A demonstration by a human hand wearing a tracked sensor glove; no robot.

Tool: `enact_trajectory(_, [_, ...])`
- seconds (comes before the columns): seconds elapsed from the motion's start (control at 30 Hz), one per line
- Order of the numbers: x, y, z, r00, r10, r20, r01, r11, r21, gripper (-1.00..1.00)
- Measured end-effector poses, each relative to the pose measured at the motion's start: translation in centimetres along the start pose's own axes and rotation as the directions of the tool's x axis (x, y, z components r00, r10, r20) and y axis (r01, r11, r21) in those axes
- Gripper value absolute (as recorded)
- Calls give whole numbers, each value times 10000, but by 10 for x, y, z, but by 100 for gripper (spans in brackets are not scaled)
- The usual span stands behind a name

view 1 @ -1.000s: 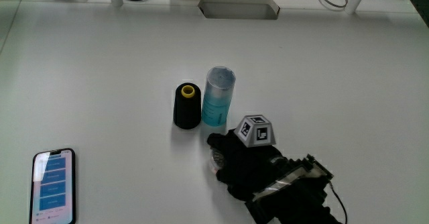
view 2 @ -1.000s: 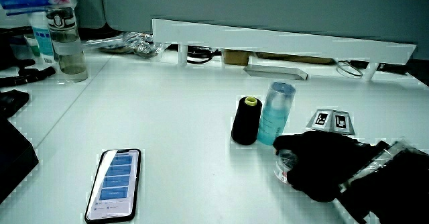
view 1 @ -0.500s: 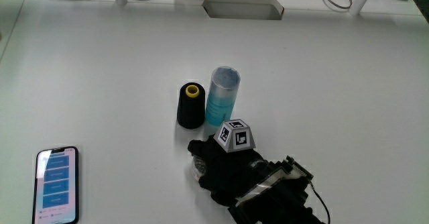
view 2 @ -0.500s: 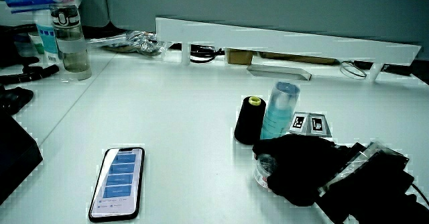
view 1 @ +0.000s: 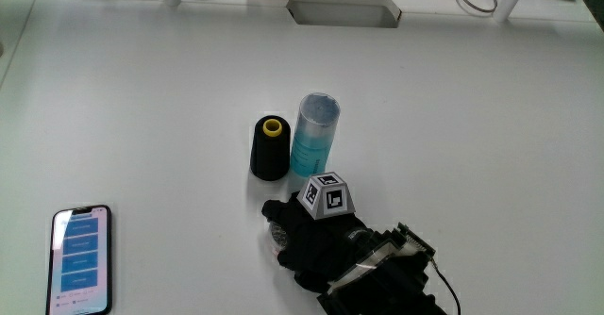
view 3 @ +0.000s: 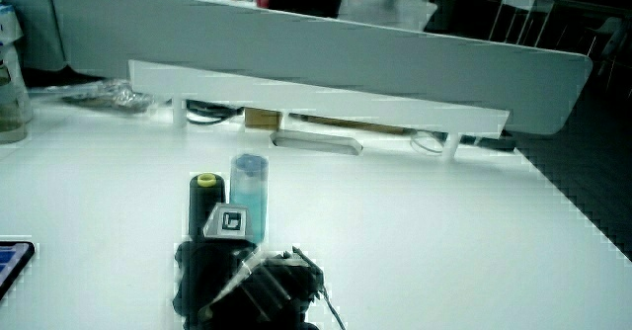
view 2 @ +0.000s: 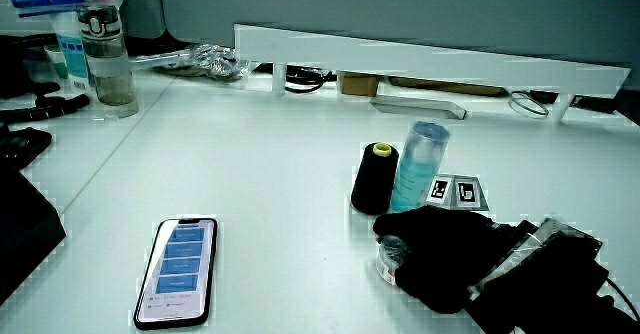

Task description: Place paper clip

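Fingers (view 2: 400, 236) curled over a small round container (view 2: 388, 258) of clips, pressed to the tabletop (view 1: 142, 117); just nearer than black spool (view 1: 270, 148).

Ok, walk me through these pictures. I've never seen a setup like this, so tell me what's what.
There is no robot here: a person's hand in a black glove works at a white table. The small patterned cube on the back of the glove is probably a marker for tracking the hand. The main view looks straight down; both side views look forward across the table to a low partition. On the table stand a black thread spool with a yellow core and, beside it, a blue-capped bottle. A phone lies at the table's edge. The hand rests nearer the person than the spool, curled around a small clear container, whose contents cannot be made out.
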Motion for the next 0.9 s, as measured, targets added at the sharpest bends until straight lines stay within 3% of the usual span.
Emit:
enact_trajectory(0.07, [0,1,-1,10000,-13,27,13,10000,-54,0])
enact_trajectory(0.33, [1,2,-5,9993,-302,239,311,9988,-366,-62])
enact_trajectory(0.37, [0,-2,-4,10000,-70,36,71,9991,-410,-69])
enact_trajectory(0.43, [2,-6,-4,9999,-115,-68,113,9997,-198,-85])
enact_trajectory(0.47, [2,-13,-2,9997,4,-249,2,9997,247,-92])
enact_trajectory(0.57, [-4,-31,8,9997,230,96,-237,9958,881,-100])
enact_trajectory(0.6, [-7,-38,12,9995,272,180,-293,9915,1268,-100])
enact_trajectory(0.67, [-12,-48,15,9986,456,258,-489,9877,1483,-100])
enact_trajectory(0.87, [-21,-69,24,9966,672,481,-775,9626,2596,-100])
enact_trajectory(0.9, [-22,-68,24,9960,611,645,-760,9623,2611,-100])
